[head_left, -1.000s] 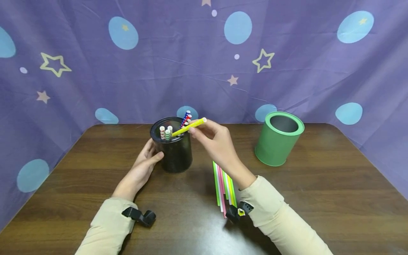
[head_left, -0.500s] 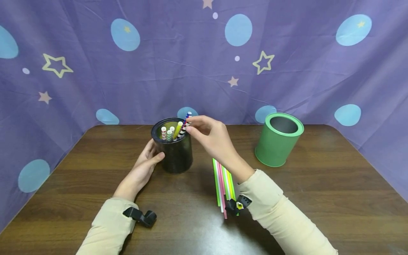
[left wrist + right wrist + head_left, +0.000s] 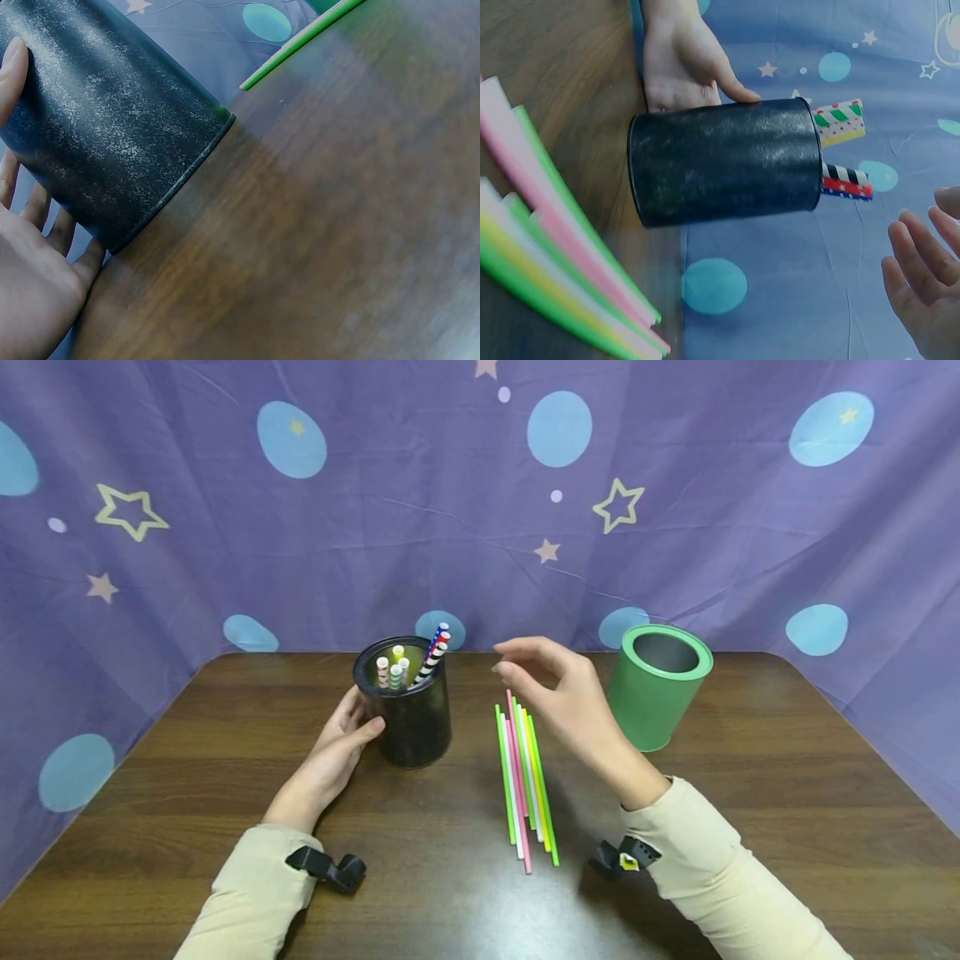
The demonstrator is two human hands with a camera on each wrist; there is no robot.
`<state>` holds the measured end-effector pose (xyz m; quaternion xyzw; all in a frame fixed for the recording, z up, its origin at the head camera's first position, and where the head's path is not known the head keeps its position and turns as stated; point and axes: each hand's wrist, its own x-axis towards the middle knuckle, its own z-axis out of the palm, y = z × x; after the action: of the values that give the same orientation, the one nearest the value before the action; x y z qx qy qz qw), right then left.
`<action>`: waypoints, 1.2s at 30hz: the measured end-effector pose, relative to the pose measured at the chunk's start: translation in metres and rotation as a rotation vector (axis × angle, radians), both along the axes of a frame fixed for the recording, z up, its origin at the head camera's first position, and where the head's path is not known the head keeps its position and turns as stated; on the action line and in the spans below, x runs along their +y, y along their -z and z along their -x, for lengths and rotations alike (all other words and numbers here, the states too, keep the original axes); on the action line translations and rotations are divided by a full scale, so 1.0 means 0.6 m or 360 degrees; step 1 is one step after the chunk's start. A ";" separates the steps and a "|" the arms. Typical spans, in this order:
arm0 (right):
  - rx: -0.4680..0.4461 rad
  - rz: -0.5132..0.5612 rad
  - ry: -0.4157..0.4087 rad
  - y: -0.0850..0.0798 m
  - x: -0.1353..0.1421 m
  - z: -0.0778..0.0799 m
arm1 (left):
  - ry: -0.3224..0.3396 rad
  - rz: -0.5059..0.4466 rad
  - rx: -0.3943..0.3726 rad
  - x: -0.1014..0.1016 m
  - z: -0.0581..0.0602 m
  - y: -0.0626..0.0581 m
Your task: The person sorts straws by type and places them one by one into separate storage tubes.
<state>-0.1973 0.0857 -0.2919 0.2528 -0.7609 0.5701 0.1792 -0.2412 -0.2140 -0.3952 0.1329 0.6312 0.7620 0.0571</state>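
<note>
At the left side of a black can (image 3: 414,727), my left hand (image 3: 326,764) holds it upright on the table, thumb in front and fingers partly hidden behind. Several patterned paper straws (image 3: 433,653) stick up out of the can, and a yellow straw (image 3: 398,652) stands among them. My right hand (image 3: 573,702) hovers right of the can with nothing in it, fingers loosely bent and apart from the thumb. Below it, several thin green, white, pink and yellow sticks (image 3: 525,777) lie side by side on the wooden table (image 3: 420,877).
A green can (image 3: 652,702) stands at the back right, behind the right hand, its dark inside visible from above. Close behind the table hangs a purple curtain (image 3: 450,502) with stars and blue dots.
The right hand let go of the yellow straw, which dropped into the black can, then moved right, away from the rim. The left hand stayed at the can.
</note>
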 end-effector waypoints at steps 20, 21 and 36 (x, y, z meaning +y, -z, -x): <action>0.0152 0.0266 0.0309 0.010 0.145 -0.031 | -0.0003 -0.0001 -0.0047 -0.001 -0.001 -0.005; 0.0151 0.0294 0.0318 0.010 0.151 -0.031 | -0.0002 0.0001 -0.0046 -0.001 -0.001 -0.005; 0.0210 0.0645 0.0503 0.013 0.236 -0.006 | 0.0015 0.0006 -0.0033 0.001 -0.002 -0.003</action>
<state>-0.1936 0.2271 -0.2998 0.1264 -0.6480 0.6579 0.3623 -0.2401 -0.2134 -0.3936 0.1279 0.6314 0.7618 0.0675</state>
